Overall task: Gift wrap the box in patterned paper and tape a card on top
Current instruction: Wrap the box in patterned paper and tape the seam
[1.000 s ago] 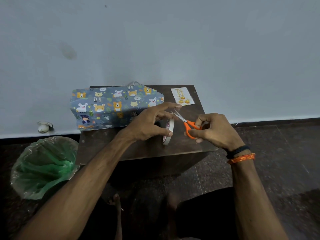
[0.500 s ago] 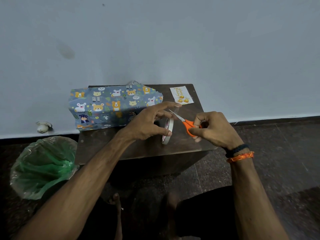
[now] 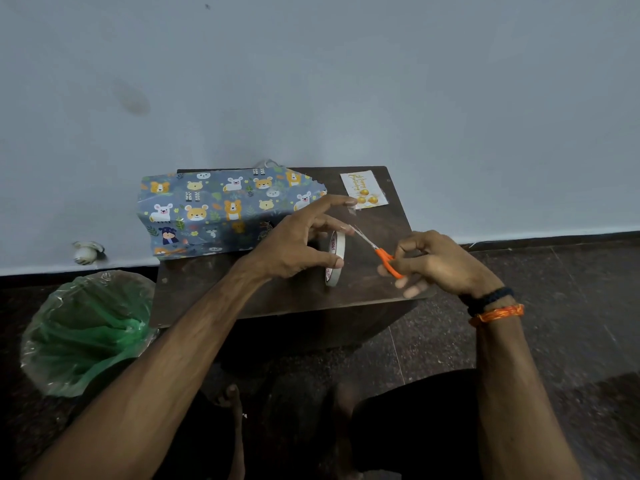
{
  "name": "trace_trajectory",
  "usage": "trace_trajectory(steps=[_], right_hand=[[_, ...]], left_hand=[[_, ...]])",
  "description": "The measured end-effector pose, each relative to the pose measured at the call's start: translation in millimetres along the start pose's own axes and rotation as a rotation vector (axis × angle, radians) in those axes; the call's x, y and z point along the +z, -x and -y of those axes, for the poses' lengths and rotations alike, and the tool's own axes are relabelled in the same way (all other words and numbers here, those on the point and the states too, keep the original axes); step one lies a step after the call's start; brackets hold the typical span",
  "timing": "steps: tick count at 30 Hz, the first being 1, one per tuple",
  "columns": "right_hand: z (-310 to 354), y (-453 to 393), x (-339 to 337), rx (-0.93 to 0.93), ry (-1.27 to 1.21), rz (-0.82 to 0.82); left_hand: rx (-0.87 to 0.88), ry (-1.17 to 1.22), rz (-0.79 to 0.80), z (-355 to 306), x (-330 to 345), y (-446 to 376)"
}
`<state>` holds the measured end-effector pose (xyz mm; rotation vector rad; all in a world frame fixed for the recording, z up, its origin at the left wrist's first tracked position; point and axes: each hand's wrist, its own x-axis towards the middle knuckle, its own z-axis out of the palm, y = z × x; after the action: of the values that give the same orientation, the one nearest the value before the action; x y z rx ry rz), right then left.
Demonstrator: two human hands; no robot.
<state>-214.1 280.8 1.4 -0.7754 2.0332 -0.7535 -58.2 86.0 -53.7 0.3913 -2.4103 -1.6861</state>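
Green plastic bag (image 3: 83, 332): seen on the dark floor at far left, mouth open, beside the table. Small pale object (image 3: 86, 251): set against the wall base above the bag; its kind cannot be told.

Box in patterned paper (image 3: 221, 211): laid on the rear left of the dark wooden table (image 3: 277, 299), overhanging its left edge; animal print on blue.

Left hand (image 3: 294, 242): the tape roll (image 3: 335, 259) is gripped upright on edge, between thumb and fingers, at table centre; the box's near right corner is hidden by this hand.

Scissors (image 3: 379, 251): orange handles are grasped by the right hand (image 3: 440, 263), blades pointed at the strip above the roll.

Card (image 3: 363, 189): lying flat at the rear right corner, apart from the box.
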Motion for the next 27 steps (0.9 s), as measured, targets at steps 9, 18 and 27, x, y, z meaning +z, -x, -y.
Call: trace_trajectory(steps=[9,18,27], right_hand=[[-33.1,-39.8,8.7,0.272,0.407,-0.335],[-29.6,-66.3,42.2,0.158,0.405,-0.468],[3.4,-23.4,60.6,0.081,-0.489,-0.032]], left_hand=[[-0.002,-0.029,-0.015,-2.8,3.5,-1.0],[0.004,-0.027,-0.038,-3.3,6.2,0.4],[0.017,0.018,-0.082,-2.1,8.8,1.4]])
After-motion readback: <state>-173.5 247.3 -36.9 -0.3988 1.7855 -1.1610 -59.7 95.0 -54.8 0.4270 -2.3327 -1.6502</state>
